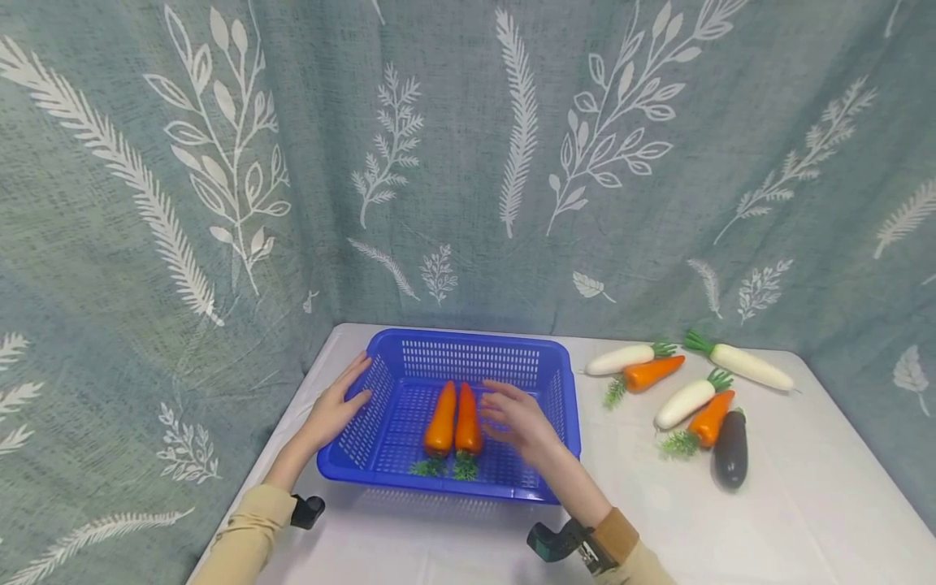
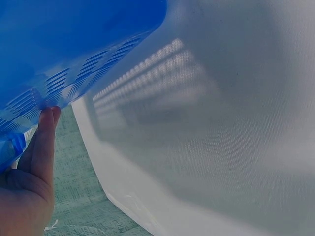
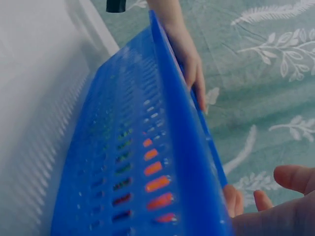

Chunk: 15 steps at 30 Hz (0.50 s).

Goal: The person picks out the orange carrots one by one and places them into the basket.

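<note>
Grip empty, fingers parted, your right hand (image 1: 517,416) hovers beside two carrots (image 1: 441,422) in the blue basket (image 1: 573,398), whose left side your straight-fingered left hand (image 1: 339,409) touches, likely to steady it.

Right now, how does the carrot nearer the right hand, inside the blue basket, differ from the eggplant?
Colour: the carrot is bright orange; the eggplant is nearly black.
Place: the carrot lies in the basket, the eggplant on the white table.
Shape: the carrot's far end narrows to a tip, with feathery leaves at its near end; the eggplant's near end is blunt and leafless.
Both lie lengthwise, smooth and shiny.
</note>
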Motion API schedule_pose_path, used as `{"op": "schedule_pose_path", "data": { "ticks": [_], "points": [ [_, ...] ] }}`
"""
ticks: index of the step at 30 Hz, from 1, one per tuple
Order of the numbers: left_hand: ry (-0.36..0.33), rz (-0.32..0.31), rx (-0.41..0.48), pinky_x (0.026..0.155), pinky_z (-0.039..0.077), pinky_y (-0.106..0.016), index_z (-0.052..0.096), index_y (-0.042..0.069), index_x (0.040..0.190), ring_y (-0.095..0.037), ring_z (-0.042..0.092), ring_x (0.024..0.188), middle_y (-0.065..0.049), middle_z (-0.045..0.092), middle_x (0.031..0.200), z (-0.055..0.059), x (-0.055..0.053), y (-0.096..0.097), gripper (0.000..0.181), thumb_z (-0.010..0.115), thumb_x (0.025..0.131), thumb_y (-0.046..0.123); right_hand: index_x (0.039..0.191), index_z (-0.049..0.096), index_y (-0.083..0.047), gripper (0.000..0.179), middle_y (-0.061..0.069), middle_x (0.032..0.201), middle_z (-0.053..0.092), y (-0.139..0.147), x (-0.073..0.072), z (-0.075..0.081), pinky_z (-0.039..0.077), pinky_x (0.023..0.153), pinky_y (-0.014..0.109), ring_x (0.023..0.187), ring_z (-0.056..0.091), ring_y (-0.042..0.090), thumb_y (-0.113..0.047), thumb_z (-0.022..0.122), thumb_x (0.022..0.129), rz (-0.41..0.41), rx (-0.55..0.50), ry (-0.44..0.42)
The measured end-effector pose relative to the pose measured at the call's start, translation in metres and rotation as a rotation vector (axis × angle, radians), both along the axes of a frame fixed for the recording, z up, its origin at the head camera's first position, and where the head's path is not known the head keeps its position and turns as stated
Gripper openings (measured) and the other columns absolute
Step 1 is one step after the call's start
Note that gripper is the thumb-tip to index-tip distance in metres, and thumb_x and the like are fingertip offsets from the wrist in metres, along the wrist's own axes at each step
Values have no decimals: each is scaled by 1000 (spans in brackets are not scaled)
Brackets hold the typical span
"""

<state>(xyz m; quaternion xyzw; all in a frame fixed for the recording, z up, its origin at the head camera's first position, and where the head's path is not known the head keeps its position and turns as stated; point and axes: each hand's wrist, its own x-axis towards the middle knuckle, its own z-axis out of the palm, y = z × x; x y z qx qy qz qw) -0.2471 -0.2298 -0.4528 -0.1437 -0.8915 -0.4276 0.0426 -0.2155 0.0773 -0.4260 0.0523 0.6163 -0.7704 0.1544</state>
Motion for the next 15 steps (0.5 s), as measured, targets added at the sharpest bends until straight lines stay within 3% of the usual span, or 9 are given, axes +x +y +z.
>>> {"op": "schedule_pose_path", "data": {
  "ticks": [7,15],
  "points": [
    [-7,-8,11,114,18,-59,32,-7,148,-43,18,144,-23,21,158,0,-1,0,53,49,99,4,137,50,3,43,14,111,62,18,1,6,48,98,49,106,61,30,-11,56,96,3,54,49],
    [0,-11,8,114,18,-59,32,-8,148,-44,18,143,-23,20,158,0,-1,0,53,49,99,4,139,48,3,44,22,126,53,42,9,13,48,99,48,105,59,24,-9,54,97,-1,113,140]
  ]
}}
